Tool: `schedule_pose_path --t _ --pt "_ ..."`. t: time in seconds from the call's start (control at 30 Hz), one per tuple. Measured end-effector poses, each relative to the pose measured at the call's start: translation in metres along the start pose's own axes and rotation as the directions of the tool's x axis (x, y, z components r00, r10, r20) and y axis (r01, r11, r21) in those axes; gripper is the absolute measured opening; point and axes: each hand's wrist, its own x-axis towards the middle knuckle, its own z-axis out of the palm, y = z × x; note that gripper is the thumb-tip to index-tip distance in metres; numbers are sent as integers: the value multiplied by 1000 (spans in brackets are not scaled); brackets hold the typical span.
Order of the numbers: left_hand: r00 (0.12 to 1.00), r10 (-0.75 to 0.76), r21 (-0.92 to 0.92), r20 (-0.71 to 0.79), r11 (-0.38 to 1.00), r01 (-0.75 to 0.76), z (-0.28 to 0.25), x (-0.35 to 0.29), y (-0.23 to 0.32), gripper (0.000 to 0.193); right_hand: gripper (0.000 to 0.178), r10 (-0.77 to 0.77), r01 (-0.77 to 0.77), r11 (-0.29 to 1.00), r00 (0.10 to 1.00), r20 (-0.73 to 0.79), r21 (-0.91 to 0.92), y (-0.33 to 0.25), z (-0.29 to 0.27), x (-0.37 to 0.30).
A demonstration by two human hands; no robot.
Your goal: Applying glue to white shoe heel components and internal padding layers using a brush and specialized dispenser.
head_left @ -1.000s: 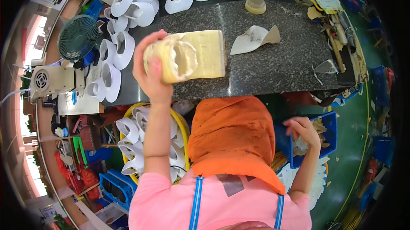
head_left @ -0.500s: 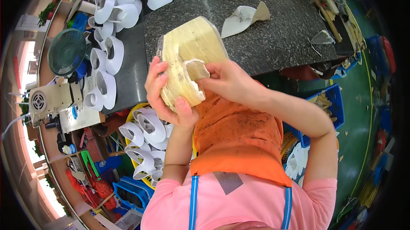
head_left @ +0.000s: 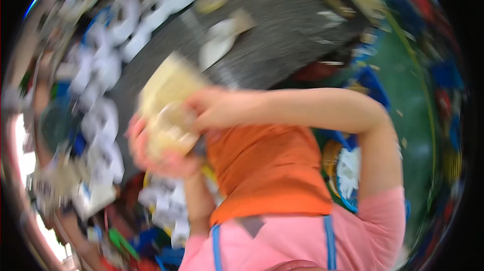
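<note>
Above the orange apron, I hold a blocky pale yellow form (head_left: 164, 84) that looks wrapped in strips of tape. It is tilted, with a round, ragged, whitish-edged opening facing me. My left hand (head_left: 156, 155) is wrapped around its left and lower side. The curled fingers of my right hand (head_left: 209, 107) grip the upper right edge of that opening. Motion blurs both hands, and the right fingertips are partly hidden. Beyond the form, a curved white piece (head_left: 217, 47) with a tan end lies on the dark worktable (head_left: 287, 24).
White ring-shaped shells (head_left: 101, 72) line the worktable's left side, and more white shells (head_left: 169, 205) fill a yellow basket below. A green fan (head_left: 55, 122) stands at far left. A translucent yellowish cup-like object (head_left: 212, 1) is at the back. On the right is a blue bin (head_left: 372, 87).
Both hands and the form have moved left and slightly down in the view. The view has turned and blurred, so the worktable and shells appear shifted. My grip stays much the same.
</note>
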Motion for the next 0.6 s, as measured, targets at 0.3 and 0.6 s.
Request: schedule_pose_path --t 0.3,0.6 --pt "1000 -12 64 -5 998 13 -10 30 0 51 11 -121 54 878 986 -111 -476 -23 11 37" --pt "979 -190 -17 -67 982 189 2 32 9 46 22 -8 -6 964 999 52 267 -17 -1 17"
